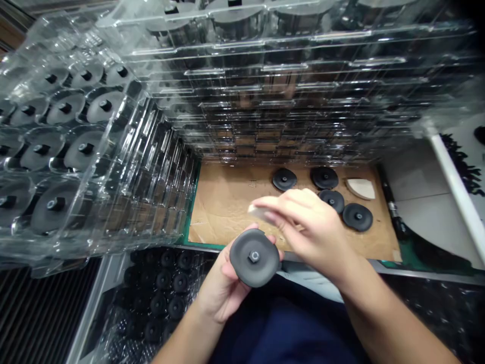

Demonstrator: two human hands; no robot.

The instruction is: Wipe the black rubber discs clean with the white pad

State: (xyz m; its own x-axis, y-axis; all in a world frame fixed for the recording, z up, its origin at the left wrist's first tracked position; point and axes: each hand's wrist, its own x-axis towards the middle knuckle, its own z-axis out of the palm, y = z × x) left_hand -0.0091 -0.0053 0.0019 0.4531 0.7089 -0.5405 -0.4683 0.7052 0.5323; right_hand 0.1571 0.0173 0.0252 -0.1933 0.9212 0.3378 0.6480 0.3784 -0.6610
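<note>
Stacked clear plastic trays [273,86] are towering beyond the far and left edges of a cardboard sheet [223,212] on the bench, while four black discs [331,200] are lying towards its far right corner, beside a pale wedge [359,188]. At the near edge, the left hand [217,290] is cradling a fifth disc [242,265], hex stud [253,257] upward, and the right hand [306,227] is pinching a white pad [257,212] narrowly just beside it. A slip from that shallow cradle could drop the disc.
</note>
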